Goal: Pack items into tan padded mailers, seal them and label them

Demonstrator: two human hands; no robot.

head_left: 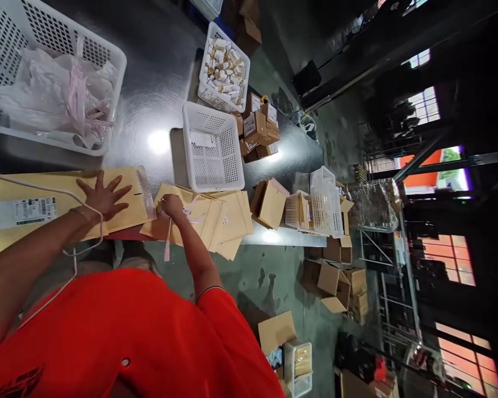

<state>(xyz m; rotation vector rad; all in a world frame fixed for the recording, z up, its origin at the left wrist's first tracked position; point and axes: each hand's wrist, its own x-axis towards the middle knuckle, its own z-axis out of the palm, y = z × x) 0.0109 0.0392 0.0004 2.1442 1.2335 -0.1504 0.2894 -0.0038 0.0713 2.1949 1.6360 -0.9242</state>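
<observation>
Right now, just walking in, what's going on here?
A person in a red shirt is working at a table. Their left hand lies spread on a yellow envelope. Their right hand is curled over other envelopes, a pinkish strip hanging just below; its grip is unclear. Farther back, baskets hold plastic bags and what look like small bottles.

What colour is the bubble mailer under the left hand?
Yellowish tan; the bubble mailer shows best in the head view, the only one.
</observation>
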